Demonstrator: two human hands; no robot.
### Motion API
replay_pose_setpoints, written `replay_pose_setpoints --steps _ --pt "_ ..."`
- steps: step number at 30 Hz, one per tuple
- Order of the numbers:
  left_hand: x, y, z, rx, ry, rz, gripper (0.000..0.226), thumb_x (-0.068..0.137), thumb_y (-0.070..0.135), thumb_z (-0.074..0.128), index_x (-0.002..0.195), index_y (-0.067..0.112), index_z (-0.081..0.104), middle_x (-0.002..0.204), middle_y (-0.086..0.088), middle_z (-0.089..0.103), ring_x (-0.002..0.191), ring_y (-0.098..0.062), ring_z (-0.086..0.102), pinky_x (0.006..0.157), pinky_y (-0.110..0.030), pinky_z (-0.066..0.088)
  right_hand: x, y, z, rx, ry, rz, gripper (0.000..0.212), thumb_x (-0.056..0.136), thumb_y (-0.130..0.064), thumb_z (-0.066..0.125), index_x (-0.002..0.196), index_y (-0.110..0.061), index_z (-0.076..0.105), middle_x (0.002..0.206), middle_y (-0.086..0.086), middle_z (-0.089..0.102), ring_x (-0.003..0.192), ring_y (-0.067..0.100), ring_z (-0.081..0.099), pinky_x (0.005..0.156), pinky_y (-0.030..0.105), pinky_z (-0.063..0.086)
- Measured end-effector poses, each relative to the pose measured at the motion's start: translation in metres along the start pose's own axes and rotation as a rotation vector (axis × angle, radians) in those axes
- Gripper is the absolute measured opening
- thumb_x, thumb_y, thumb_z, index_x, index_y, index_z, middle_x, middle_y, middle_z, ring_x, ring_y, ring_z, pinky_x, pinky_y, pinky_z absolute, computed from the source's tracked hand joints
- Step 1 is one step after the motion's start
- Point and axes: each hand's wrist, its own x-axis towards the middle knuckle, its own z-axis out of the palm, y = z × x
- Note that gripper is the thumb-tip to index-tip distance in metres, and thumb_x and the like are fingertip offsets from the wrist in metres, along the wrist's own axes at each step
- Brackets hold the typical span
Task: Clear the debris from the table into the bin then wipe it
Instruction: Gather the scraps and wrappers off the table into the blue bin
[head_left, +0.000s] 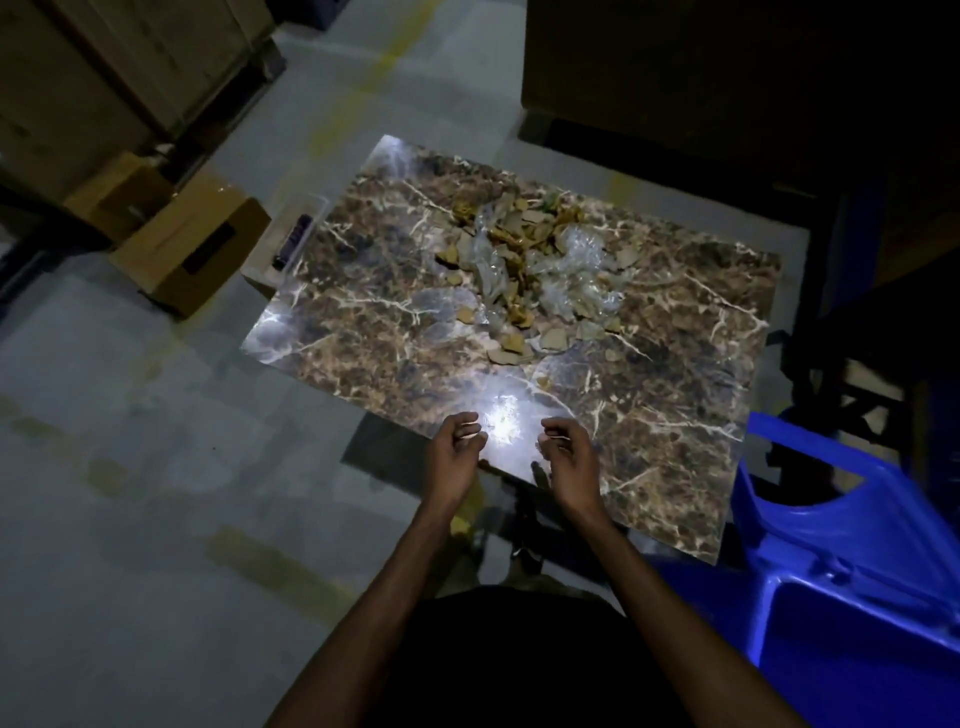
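A brown marble-patterned table (363, 322) carries a heap of debris (524, 260) on its far half: torn brown cardboard bits mixed with crumpled clear plastic. My left hand (454, 457) and my right hand (569, 460) hover side by side over the table's near edge, fingers loosely curled, holding nothing. Both are well short of the heap. A clear container (296, 236) with a dark object inside stands beside the table's left edge; whether it is the bin I cannot tell. No cloth shows.
Cardboard boxes (192, 249) sit on the grey floor left of the table, with taller stacks behind. A blue plastic chair (852, 561) stands close at the right. A large dark box (727, 67) looms beyond the table. Lighting is dim.
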Motion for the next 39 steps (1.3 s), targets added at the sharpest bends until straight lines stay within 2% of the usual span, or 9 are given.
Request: replay_pose_setpoints --steps 4,9,14,18,20,23,30,34,39 --pt "0.038 0.012 -0.002 -0.004 -0.049 -0.054 0.019 0.097 -0.001 0.06 0.112 0.011 0.065 0.088 -0.004 0.064 0.072 -0.016 0.061 0.06 -0.023 0.052 0.024 0.004 0.012 -0.065 0.067 0.032 0.014 0.099 -0.003 0.063 0.11 -0.011 0.067 0.116 0.018 0.063 0.08 0.001 0.065 0.068 0.012 0.051" --pt "0.106 0.037 -0.006 0.005 -0.111 -0.034 0.021 0.096 0.002 0.062 0.115 0.008 0.065 0.095 -0.01 0.066 0.064 -0.001 0.061 0.059 -0.014 0.05 0.064 -0.012 0.04 -0.102 0.137 0.027 0.016 0.099 -0.002 0.063 0.114 -0.008 0.066 0.112 0.019 0.065 0.077 -0.005 0.062 0.068 0.009 0.048" --pt "0.195 0.053 -0.012 0.069 -0.18 0.079 0.039 0.081 0.035 0.068 0.119 0.035 0.061 0.109 -0.005 0.064 0.1 -0.031 0.067 0.087 -0.058 0.057 0.106 -0.028 0.073 -0.232 0.163 -0.004 0.015 0.099 -0.018 0.063 0.113 -0.022 0.066 0.11 0.009 0.067 0.093 0.012 0.066 0.08 0.033 0.056" --pt "0.243 0.104 -0.012 0.338 -0.21 0.382 0.057 0.094 0.025 0.063 0.147 0.027 0.045 0.142 -0.006 0.043 0.128 -0.025 0.048 0.1 -0.043 0.054 0.138 -0.037 0.096 -0.411 0.124 -0.054 0.029 0.096 -0.026 0.061 0.124 -0.02 0.06 0.118 0.005 0.063 0.106 0.018 0.062 0.09 0.028 0.049" --pt "0.268 0.118 -0.009 0.48 -0.267 0.515 0.067 0.091 0.032 0.064 0.153 0.034 0.038 0.151 -0.002 0.033 0.136 -0.029 0.038 0.097 -0.044 0.054 0.15 -0.044 0.103 -0.472 0.132 -0.041 0.037 0.097 -0.02 0.062 0.132 -0.013 0.058 0.118 0.002 0.056 0.104 0.008 0.054 0.089 0.019 0.042" --pt "0.292 0.118 -0.002 0.772 -0.385 0.597 0.072 0.089 0.046 0.065 0.154 0.038 0.035 0.161 -0.006 0.025 0.143 -0.034 0.031 0.106 -0.048 0.046 0.162 -0.047 0.109 -0.553 0.133 0.017 0.046 0.095 -0.027 0.058 0.139 -0.015 0.055 0.12 0.004 0.052 0.102 0.013 0.052 0.086 0.026 0.041" --pt "0.278 0.078 -0.01 0.741 -0.441 0.558 0.053 0.089 0.037 0.06 0.14 0.026 0.052 0.137 -0.005 0.047 0.121 -0.031 0.048 0.097 -0.046 0.05 0.166 -0.038 0.105 -0.557 0.158 -0.013 0.039 0.092 -0.027 0.058 0.129 -0.016 0.061 0.114 -0.002 0.054 0.095 0.023 0.058 0.078 0.029 0.043" --pt "0.25 0.049 -0.012 0.55 -0.414 0.573 0.044 0.085 0.017 0.067 0.128 0.018 0.065 0.122 -0.004 0.055 0.116 -0.026 0.054 0.093 -0.043 0.052 0.16 -0.033 0.1 -0.508 0.215 -0.068 0.028 0.091 -0.021 0.058 0.119 -0.017 0.063 0.117 0.0 0.059 0.111 0.024 0.058 0.084 0.043 0.055" --pt "0.236 0.053 -0.008 0.476 -0.271 0.481 0.027 0.082 0.013 0.066 0.108 0.016 0.063 0.112 0.006 0.048 0.105 -0.02 0.056 0.091 -0.045 0.052 0.156 -0.036 0.083 -0.473 0.304 -0.067 0.043 0.077 -0.011 0.058 0.12 -0.012 0.061 0.123 0.004 0.053 0.118 0.022 0.051 0.096 0.04 0.047"
